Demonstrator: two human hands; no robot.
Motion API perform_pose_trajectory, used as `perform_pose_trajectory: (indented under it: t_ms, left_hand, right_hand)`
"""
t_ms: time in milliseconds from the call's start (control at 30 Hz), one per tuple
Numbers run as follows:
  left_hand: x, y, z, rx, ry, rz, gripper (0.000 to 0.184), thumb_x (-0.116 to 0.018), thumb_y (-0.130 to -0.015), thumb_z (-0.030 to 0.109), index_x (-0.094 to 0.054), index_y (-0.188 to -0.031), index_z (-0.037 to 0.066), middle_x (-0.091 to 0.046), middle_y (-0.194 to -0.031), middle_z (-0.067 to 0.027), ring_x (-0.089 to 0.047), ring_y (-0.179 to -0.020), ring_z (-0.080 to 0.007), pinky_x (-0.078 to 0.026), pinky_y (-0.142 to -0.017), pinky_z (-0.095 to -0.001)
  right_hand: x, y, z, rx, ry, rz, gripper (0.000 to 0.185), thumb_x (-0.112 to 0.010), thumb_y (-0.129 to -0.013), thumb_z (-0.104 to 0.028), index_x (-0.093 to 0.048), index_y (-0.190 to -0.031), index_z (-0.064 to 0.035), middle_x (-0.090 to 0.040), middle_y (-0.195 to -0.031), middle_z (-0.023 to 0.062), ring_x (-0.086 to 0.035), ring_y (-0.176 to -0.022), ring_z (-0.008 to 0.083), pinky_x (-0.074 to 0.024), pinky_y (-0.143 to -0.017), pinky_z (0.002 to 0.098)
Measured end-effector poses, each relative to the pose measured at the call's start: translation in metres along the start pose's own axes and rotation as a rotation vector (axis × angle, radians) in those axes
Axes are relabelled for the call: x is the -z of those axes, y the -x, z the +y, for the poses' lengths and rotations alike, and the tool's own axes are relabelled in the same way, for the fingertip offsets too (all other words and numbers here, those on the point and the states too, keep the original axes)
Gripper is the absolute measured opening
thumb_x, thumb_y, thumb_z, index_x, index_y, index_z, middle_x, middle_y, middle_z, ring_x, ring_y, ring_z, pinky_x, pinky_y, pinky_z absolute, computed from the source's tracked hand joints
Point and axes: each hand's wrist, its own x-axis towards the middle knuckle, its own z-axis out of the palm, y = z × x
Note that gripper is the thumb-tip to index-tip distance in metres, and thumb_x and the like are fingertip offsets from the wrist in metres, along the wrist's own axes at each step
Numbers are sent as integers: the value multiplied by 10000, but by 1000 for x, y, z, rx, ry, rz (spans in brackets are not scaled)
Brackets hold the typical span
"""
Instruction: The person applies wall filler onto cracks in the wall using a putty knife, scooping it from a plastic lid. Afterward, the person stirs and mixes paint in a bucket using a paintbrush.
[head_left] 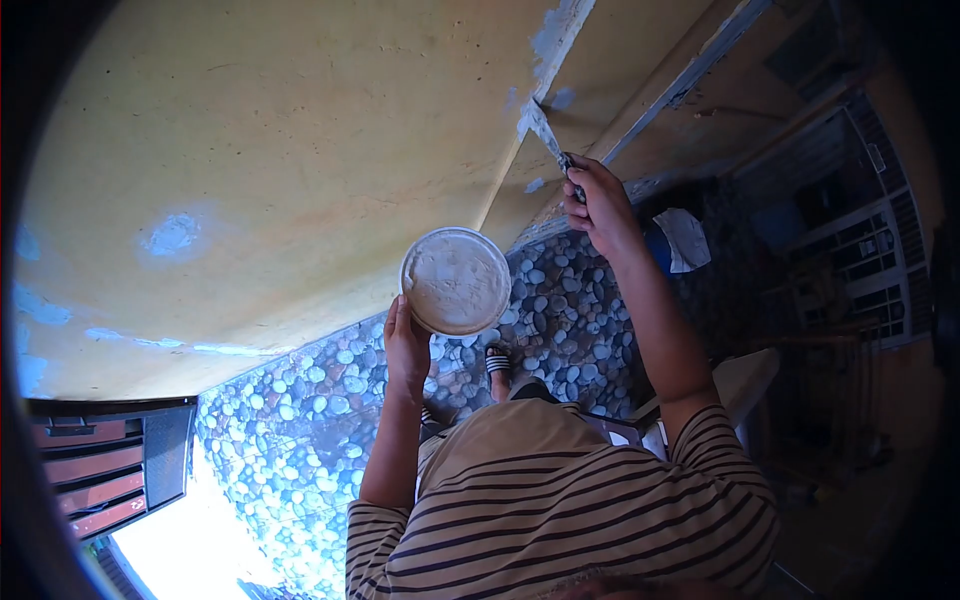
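My right hand (594,205) is closed around the dark handle of a putty knife (546,130), whose blade touches the edge of the yellow wall (330,150) where white filler (550,45) runs along a corner line. A round tub lid or shallow container (455,281) with pale paste spread inside is held by its rim in my left hand (405,335), at the middle of the view. The fingers of my left hand are partly hidden beneath the container.
A pebble-patterned floor (320,410) lies below the wall. A dark-framed object with reddish slats (95,470) stands at the lower left. At the right are a blue container (657,248) with a pale sheet (685,240) and a white-framed window or door (870,250).
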Motion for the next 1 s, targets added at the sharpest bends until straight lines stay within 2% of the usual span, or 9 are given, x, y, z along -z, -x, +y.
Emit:
perform_pose_trajectory:
  t_ms: [67, 133, 233, 433, 467, 533, 733, 833, 1000]
  left_hand:
    - [2, -3, 0, 67, 100, 43, 220, -510, -1025, 66, -571, -1192, -64, -634, -1128, -130, -632, -1028, -201, -517, -890, -307]
    - [8, -7, -5, 124, 171, 71, 210, -536, -1006, 27, -574, -1190, -67, -635, -1128, -137, -636, -1025, -209, -521, -886, -315]
    - [18, -1, -8, -41, -101, -14, 220, -526, -1014, 40, -576, -1199, -67, -634, -1135, -140, -631, -1044, -213, -519, -895, -314]
    - [16, 2, -4, 12, -33, 33, 225, -503, -1022, 24, -572, -1216, -65, -631, -1164, -150, -635, -1040, -223, -521, -913, -317]
    - [15, 4, -2, -45, -134, 9, 264, -475, -1046, 143, -573, -1207, -41, -642, -1133, -117, -638, -1014, -189, -532, -879, -302]
    - [13, 5, -3, -99, -233, -14, 332, -447, -1070, 261, -575, -1198, -17, -653, -1101, -84, -641, -988, -155, -542, -845, -288]
    - [21, 2, -8, -43, -141, 28, 319, -448, -1068, 250, -574, -1190, -17, -652, -1101, -86, -637, -989, -156, -540, -851, -294]
    - [18, 5, -2, -8, -34, -7, 261, -444, -1059, 89, -569, -1225, -70, -627, -1160, -138, -605, -1079, -175, -493, -934, -292]
    - [19, 6, 3, 70, -7, 42, 346, -394, -1085, 197, -550, -1255, -60, -632, -1170, -120, -608, -1084, -200, -489, -940, -296]
  right_hand:
    - [1, 4, -13, 89, -25, -39, 334, -494, -992, -119, -533, -1320, -69, -511, -807, 1, -392, -521, 58, -292, -412, 215]
    - [-2, 7, -7, 64, -16, -33, 321, -496, -991, -123, -534, -1305, -70, -512, -811, 2, -393, -524, 58, -290, -408, 217]
    - [-10, 4, 22, -10, 12, -16, 289, -501, -987, -131, -533, -1268, -72, -513, -819, 5, -394, -527, 58, -287, -401, 220]
    - [-4, -13, 29, -34, 21, 26, 257, -506, -978, -129, -528, -1226, -66, -505, -815, 9, -400, -528, 67, -288, -402, 223]
    - [-5, -9, 18, -12, 31, 25, 265, -503, -979, -126, -529, -1236, -65, -507, -818, 11, -400, -533, 68, -290, -407, 223]
    - [-4, -1, -3, 8, 45, 25, 273, -500, -981, -123, -531, -1246, -64, -509, -822, 12, -399, -538, 68, -293, -412, 224]
    - [-10, 17, -31, 132, 7, -26, 282, -491, -1018, -142, -535, -1292, -98, -517, -824, 4, -396, -538, 66, -291, -421, 226]
    - [-17, 14, -17, 207, -10, -63, 274, -479, -1038, -165, -524, -1301, -107, -508, -816, 1, -400, -538, 69, -300, -426, 230]
    - [-19, -2, 28, 317, -44, -79, 229, -441, -1065, -206, -472, -1274, -118, -483, -811, -10, -421, -536, 64, -326, -427, 237]
